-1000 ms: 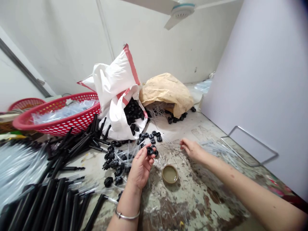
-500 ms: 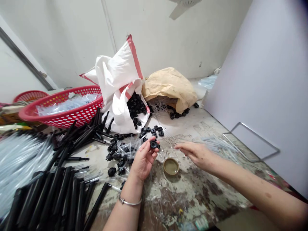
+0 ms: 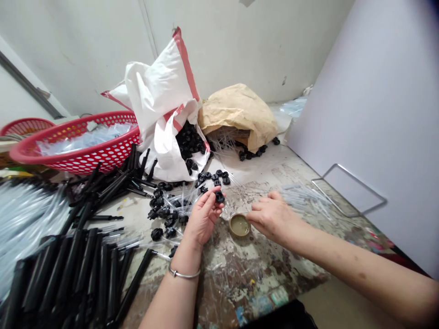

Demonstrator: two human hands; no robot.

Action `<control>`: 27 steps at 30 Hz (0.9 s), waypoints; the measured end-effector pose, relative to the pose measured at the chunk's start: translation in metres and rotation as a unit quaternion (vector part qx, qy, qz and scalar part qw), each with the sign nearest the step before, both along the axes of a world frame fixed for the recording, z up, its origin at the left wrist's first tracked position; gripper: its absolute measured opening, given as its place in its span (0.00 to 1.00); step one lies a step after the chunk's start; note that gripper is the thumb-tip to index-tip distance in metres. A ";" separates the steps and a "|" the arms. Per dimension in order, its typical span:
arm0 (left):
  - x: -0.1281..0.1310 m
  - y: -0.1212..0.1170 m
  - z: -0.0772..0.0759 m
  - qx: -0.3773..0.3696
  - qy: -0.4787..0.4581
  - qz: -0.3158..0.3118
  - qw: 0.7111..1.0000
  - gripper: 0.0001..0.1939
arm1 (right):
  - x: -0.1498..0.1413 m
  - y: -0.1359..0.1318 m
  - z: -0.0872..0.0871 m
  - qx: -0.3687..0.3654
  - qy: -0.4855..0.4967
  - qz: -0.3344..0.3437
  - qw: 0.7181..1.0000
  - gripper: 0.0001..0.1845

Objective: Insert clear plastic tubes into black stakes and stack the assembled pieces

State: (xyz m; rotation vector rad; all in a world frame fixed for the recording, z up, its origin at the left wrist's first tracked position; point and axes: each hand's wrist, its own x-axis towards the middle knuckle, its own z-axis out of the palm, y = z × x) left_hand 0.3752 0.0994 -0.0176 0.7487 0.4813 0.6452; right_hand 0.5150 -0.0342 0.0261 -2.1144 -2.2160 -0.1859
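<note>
Thumb and fingertips (image 3: 211,197) of the left hand (image 3: 202,218) pinch a small black cap (image 3: 219,197). At 3 o'clock from it, the right hand (image 3: 270,215) rests half curled, fingertips just beside a small round dish (image 3: 239,225); whether it grips anything cannot be told. Loose black caps (image 3: 212,176) lie at 12 o'clock, spilling from a white sack (image 3: 161,109). Black tubes (image 3: 75,269) fill 8 o'clock; a red basket (image 3: 78,155) sits at 10 o'clock on the worn table (image 3: 274,274).

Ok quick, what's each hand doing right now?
Left hand: closed on a small black cap.
Right hand: fingers curled by the small round dish; a grip cannot be told.
</note>
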 end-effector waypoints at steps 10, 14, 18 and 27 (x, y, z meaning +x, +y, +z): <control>0.000 -0.003 0.001 -0.011 -0.008 -0.026 1.000 0.18 | 0.007 -0.001 0.022 0.086 0.320 -0.070 0.941 0.10; 0.001 -0.006 0.001 -0.027 -0.007 -0.033 0.999 0.18 | 0.003 0.008 0.030 0.104 0.314 -0.043 0.943 0.10; 0.002 -0.009 0.003 -0.034 -0.001 -0.039 0.999 0.17 | 0.002 0.016 0.028 0.112 0.238 -0.031 0.964 0.10; 0.002 -0.012 0.006 -0.036 -0.010 -0.058 0.998 0.16 | -0.002 0.019 0.028 0.154 0.077 -0.007 0.985 0.12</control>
